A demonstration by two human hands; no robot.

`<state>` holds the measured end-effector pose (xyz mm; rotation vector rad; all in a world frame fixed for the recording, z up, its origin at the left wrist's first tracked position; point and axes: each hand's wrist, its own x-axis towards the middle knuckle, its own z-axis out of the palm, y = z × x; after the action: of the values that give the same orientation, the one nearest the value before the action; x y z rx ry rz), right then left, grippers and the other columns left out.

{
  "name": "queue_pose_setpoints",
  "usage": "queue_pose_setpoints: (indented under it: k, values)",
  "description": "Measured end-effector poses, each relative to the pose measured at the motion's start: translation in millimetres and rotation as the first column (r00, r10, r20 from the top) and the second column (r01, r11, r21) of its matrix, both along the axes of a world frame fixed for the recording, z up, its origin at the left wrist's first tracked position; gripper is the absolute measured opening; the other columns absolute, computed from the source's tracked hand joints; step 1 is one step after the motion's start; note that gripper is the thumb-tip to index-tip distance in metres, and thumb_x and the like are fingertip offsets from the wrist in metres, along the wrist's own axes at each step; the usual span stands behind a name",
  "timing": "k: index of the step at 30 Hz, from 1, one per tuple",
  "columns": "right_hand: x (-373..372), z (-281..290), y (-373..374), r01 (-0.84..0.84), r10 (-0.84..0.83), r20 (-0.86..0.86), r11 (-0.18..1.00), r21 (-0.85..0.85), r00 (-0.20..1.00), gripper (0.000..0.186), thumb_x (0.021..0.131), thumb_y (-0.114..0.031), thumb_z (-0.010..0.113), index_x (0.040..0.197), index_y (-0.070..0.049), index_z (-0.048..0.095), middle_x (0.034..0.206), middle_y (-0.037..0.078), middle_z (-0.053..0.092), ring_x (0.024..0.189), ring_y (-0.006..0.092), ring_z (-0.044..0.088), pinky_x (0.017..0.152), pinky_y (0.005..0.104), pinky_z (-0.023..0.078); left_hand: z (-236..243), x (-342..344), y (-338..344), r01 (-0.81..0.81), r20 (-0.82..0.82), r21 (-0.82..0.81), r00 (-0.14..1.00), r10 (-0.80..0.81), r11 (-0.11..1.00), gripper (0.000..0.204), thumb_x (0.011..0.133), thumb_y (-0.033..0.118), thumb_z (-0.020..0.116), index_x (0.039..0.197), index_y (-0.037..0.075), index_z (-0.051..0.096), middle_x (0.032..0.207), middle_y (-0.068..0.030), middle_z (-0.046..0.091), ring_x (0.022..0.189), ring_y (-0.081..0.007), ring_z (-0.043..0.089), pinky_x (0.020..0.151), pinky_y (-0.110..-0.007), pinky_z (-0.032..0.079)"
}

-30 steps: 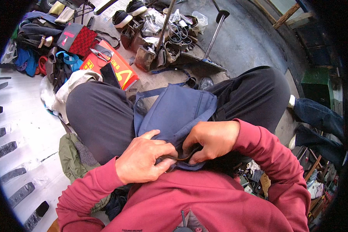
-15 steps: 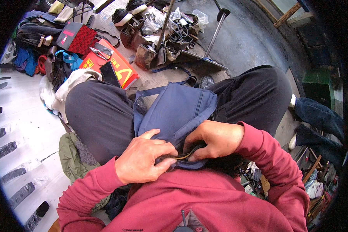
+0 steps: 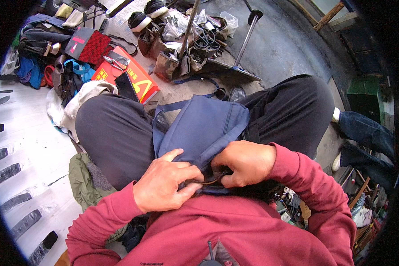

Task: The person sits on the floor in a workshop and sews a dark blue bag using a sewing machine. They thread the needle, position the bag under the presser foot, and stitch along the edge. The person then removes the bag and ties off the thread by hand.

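A navy blue fabric bag [image 3: 201, 126] lies across my lap between my knees, a dark zipper line running down its right side. My left hand [image 3: 166, 181] is closed on the bag's near edge, thumb and fingers pinching a dark strip with a thin light line that looks like a zipper or its tape. Just to the right, my right hand [image 3: 246, 164] grips the same edge with bent fingers, its fingertips partly hidden in the fold. The strip stretches across the small gap between the two hands.
Ahead to the left lie a red and yellow box [image 3: 139, 82] with scissors [image 3: 115, 63] and a dark phone-like slab [image 3: 126, 86] on it. Bags and cloths pile beyond. A metal stand [image 3: 248, 37] and cluttered bags [image 3: 168, 64] stand ahead. Another person's jeans-clad legs [image 3: 365, 133] are at right.
My right hand has shifted slightly left and down, and the gap in the bag's edge between my hands looks narrower. My left hand stays nearly in place.
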<state>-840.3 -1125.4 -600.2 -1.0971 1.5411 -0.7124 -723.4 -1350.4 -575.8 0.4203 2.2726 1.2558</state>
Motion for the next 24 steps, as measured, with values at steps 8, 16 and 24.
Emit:
queue_pose_setpoints:
  k: [8,16,24]
  values:
    - [8,4,6,0.154,-0.149,0.058,0.985,-0.082,0.987,0.022,0.078,-0.011,0.066,0.098,-0.003,0.067,0.081,0.02,0.069,0.079,0.039,0.069,0.071,0.0443,0.054,0,1,-1,-0.004,0.007,-0.019,1.0,0.004,1.0,0.012,0.085,0.015,0.071,0.095,0.009,0.072,0.082,-0.01,0.069,0.08,-0.0328,0.068,0.113,-0.057,0.041]
    - [9,-2,14,0.122,-0.096,0.153,0.979,-0.165,0.984,0.025,0.082,-0.007,0.067,0.106,0.0,0.068,0.094,0.02,0.07,0.088,0.0359,0.069,0.079,0.0427,0.053,-1,3,0,-0.011,-0.035,-0.005,0.999,0.011,1.0,0.011,0.085,0.015,0.072,0.095,0.009,0.073,0.082,-0.0091,0.069,0.081,-0.0317,0.069,0.113,-0.057,0.041]
    - [4,-4,14,0.084,-0.053,0.206,0.986,-0.144,0.977,0.024,0.099,-0.019,0.065,0.099,0.004,0.07,0.094,0.018,0.068,0.087,0.0341,0.066,0.078,0.0398,0.052,-1,3,0,-0.009,-0.032,-0.006,0.999,0.009,1.0,0.01,0.086,0.015,0.071,0.094,0.009,0.072,0.082,-0.0088,0.069,0.082,-0.0315,0.069,0.113,-0.057,0.041]
